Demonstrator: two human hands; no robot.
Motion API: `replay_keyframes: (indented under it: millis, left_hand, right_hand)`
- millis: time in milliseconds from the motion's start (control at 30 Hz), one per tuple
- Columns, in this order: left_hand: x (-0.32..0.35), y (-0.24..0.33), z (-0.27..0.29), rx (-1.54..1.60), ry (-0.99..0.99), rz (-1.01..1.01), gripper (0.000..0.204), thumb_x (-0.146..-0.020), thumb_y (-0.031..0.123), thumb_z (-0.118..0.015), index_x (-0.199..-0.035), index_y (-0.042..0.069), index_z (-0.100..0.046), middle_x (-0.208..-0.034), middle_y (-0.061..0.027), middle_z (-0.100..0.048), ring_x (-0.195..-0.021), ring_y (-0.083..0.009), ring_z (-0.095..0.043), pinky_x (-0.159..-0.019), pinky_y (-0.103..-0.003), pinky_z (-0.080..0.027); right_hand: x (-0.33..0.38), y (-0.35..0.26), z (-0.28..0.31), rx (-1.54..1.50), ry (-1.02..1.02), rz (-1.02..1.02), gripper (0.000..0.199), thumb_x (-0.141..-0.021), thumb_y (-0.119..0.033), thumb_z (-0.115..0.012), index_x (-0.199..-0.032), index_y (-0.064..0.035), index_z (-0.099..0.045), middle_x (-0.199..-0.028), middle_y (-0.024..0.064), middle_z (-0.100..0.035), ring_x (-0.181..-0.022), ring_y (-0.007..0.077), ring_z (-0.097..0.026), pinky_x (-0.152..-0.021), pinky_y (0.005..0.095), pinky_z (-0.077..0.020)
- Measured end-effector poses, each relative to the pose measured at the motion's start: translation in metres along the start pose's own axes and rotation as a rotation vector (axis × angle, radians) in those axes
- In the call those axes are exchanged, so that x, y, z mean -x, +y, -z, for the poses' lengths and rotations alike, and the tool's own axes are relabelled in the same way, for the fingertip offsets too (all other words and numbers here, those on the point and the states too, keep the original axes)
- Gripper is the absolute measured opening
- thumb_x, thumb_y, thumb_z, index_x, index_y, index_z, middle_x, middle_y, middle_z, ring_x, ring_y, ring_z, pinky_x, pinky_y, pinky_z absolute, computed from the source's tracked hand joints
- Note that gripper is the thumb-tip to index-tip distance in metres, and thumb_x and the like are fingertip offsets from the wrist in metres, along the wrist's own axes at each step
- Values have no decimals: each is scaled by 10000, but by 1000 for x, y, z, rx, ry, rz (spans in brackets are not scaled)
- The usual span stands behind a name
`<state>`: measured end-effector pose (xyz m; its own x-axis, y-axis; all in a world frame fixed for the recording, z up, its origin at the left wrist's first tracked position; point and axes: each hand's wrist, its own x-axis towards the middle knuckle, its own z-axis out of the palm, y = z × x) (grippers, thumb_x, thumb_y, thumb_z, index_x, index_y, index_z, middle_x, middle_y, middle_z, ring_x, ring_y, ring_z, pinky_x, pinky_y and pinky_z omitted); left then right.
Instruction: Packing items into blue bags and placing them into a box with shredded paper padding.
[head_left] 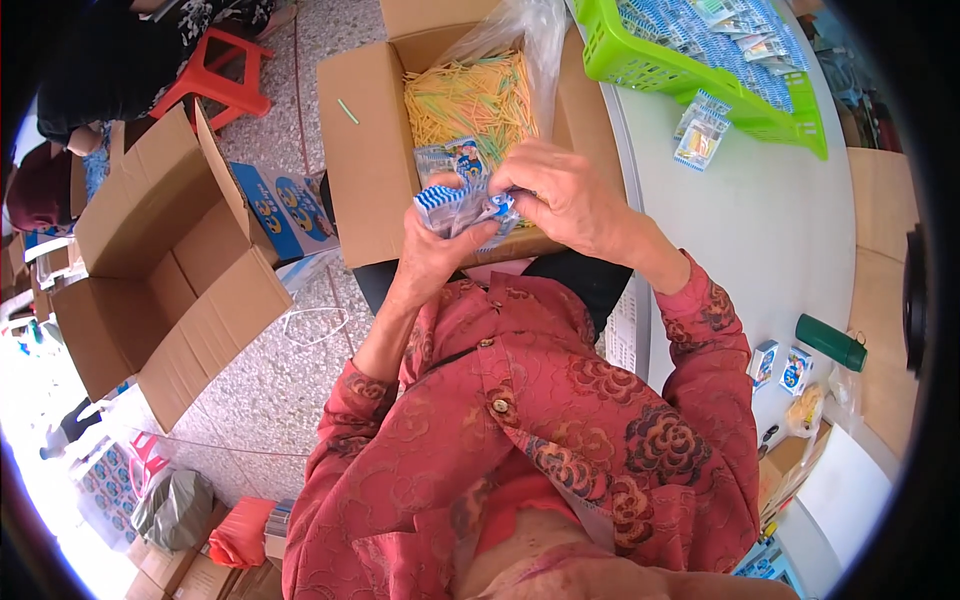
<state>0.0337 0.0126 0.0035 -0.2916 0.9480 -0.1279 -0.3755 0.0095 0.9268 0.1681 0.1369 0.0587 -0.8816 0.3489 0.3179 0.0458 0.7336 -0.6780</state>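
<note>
My left hand (435,250) is closed round a small clear plastic packet (440,198) with a blue-and-white striped edge. Pinched together, the fingers of my right hand (575,195) grip the packet's right side. Both hands are over the near edge of an open cardboard box (362,165). Inside it lies a heap of thin yellow, orange and pale green sticks (470,95), partly covered on the right by a clear plastic liner (545,60). Just beyond my left hand, another small printed packet (465,157) shows against the sticks. My fingers hide much of the held packet.
On the grey table (740,220) to the right stands a green basket (650,68) full of packets; loose packets (702,140) lie beside it. A dark green cylinder (832,343) lies farther down. At left are an open carton (190,260), a red stool (225,75) and another person (105,75).
</note>
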Motion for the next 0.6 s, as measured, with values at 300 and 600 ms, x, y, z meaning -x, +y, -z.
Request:
replay_keyframes:
  millis: [300, 600]
  left_hand:
    - [3, -10, 11, -98, 35, -33, 360, -680, -10, -705, -925, 47, -447, -839, -5, -565, -785, -55, -519, -684, -211, -459]
    - [1, -11, 11, -22, 128, -90, 350, -664, -24, -692, -888, 41, -431, -828, -14, -551, -760, -61, -520, -645, -212, -463]
  right_hand:
    - [1, -15, 6, -333, -29, -261, 318, -658, 27, -642, -948, -29, -523, -918, 73, -565, -877, 185, -548, -761, 304, -435]
    - [6, -20, -8, 159, 182, -4, 279, -601, -34, -696, -834, -58, -546, -960, 63, -515, -835, 227, -539, -721, 317, -461]
